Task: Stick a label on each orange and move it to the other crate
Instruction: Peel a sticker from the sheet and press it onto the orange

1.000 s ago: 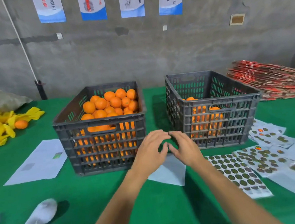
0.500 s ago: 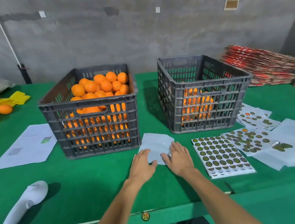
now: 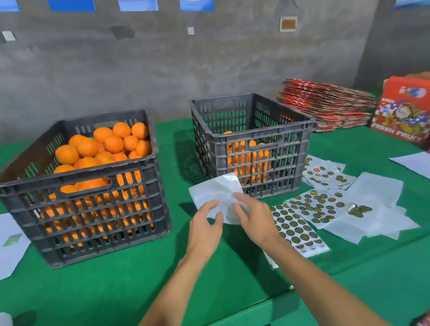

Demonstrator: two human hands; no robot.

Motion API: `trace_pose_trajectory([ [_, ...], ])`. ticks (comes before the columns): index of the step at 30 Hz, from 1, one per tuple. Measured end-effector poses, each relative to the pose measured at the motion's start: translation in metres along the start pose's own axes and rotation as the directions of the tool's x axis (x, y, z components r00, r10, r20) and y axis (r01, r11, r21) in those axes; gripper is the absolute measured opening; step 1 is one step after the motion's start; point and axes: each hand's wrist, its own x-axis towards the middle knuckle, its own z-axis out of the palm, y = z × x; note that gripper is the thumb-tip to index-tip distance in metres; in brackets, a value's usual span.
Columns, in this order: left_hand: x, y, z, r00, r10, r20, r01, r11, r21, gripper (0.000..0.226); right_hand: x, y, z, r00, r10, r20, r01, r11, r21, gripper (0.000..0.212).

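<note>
both hands (image 3: 205,225) (image 3: 255,218) pinching a white paper sheet (image 3: 217,192) above the green table (image 3: 115,286), fingers lightly curled, crates (image 3: 84,204) (image 3: 254,142) behind

Both hands, left hand (image 3: 204,227) and right hand (image 3: 253,218), lift a white backing sheet (image 3: 216,193) just in front of the right crate (image 3: 253,142), beside label sheets (image 3: 295,223).

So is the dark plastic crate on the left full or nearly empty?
Full. The left dark plastic crate has oranges heaped to its rim, showing through the slats all the way down.
</note>
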Motion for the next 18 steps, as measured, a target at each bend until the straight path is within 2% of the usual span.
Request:
trace_pose_trajectory([
  [6,0.020,0.057,0.087,0.987,0.117,0.109,-0.106,0.989,-0.100,0.033,-0.007,0.058,-0.084,0.987,0.028,-0.160,-0.042,0.995,-0.090,0.033],
  [9,0.027,0.082,0.132,0.972,0.137,0.191,-0.114,0.985,-0.128,0.035,-0.015,0.088,-0.122,0.956,0.119,-0.269,-0.147,0.986,-0.084,0.031],
  [12,0.030,0.104,0.173,0.947,0.159,0.280,-0.123,0.982,-0.141,0.039,-0.018,0.118,-0.156,0.890,0.259,-0.376,-0.289,0.957,-0.024,0.033],
  [15,0.028,0.117,0.208,0.897,0.154,0.414,-0.142,0.988,-0.060,0.049,-0.023,0.148,-0.179,0.827,0.395,-0.401,-0.421,0.907,0.025,0.039],
  [18,0.025,0.119,0.236,0.837,0.140,0.528,-0.205,0.977,0.066,0.056,-0.027,0.175,-0.191,0.800,0.481,-0.358,-0.518,0.855,-0.008,0.045],
])
